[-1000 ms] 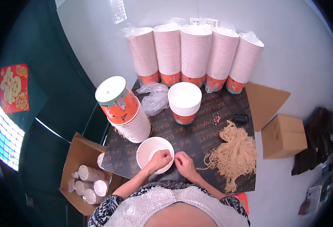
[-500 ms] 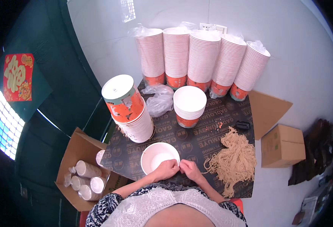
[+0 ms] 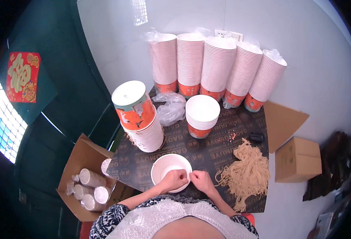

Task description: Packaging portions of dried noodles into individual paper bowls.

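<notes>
A white paper bucket (image 3: 158,169) stands at the table's near edge, its open mouth facing up. My left hand (image 3: 176,179) is closed inside its right part, over the wall. Just outside the right rim, my right hand (image 3: 202,181) is closed too, knuckles close to the left hand. The fingers meet at the rim; whatever they pinch there is too small or hidden to make out. To the right lies a loose heap of tan cord (image 3: 245,171). Beyond the bucket sits a short nest of white and orange paper buckets (image 3: 202,115).
Tall bagged bucket stacks (image 3: 219,63) line the wall. A stack topped by an upside-down orange bucket (image 3: 137,113) stands left, beside crumpled plastic (image 3: 171,109). A black object (image 3: 257,138) lies near small scraps. An open carton (image 3: 70,175) holds wrapped buckets; a closed carton (image 3: 297,159) is right.
The view has shifted slightly, so the whole scene sits a little lower. My hands remain at the bucket's right rim, the left one turned a little more upright and a small gap showing between them.
</notes>
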A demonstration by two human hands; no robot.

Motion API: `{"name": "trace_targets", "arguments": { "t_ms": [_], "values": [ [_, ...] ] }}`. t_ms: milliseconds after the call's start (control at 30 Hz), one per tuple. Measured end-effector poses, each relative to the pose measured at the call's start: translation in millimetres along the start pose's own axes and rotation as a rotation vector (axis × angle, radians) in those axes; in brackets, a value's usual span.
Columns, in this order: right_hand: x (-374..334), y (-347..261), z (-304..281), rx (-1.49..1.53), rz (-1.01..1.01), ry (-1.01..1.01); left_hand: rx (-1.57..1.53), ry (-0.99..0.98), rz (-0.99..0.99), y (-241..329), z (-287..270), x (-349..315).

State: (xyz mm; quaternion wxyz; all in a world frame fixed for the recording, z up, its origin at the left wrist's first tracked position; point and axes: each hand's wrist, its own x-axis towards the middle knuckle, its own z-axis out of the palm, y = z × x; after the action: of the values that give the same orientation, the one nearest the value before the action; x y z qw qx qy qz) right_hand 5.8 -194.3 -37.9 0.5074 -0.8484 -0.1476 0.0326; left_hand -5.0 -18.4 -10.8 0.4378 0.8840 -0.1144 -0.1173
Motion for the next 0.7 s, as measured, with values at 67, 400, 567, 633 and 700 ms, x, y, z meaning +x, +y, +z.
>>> {"name": "trace_targets", "arguments": {
  "t_ms": [67,400,567,633,700],
  "values": [
    [-1.8,0.6,0.1,-0.001,0.011,-0.009,0.002,-0.008,-0.021,-3.1,4.4,-0.9],
    [-3.6,-2.1,-6.4,0.019,0.158,-0.241,-0.01,-0.04,0.064,0.5,5.6,-8.6],
    [-5.7,-6.3,-8.2,0.088,0.231,-0.221,-0.106,0.015,0.115,2.4,10.3,-9.4],
    [-5.9,-8.9,-7.1,0.075,0.247,-0.139,-0.126,0.072,0.164,-0.9,12.6,-6.8],
    [-6.2,-15.9,-7.9,0.085,0.252,-0.139,-0.151,0.098,0.198,-6.3,14.8,-3.9]
  ]
}}
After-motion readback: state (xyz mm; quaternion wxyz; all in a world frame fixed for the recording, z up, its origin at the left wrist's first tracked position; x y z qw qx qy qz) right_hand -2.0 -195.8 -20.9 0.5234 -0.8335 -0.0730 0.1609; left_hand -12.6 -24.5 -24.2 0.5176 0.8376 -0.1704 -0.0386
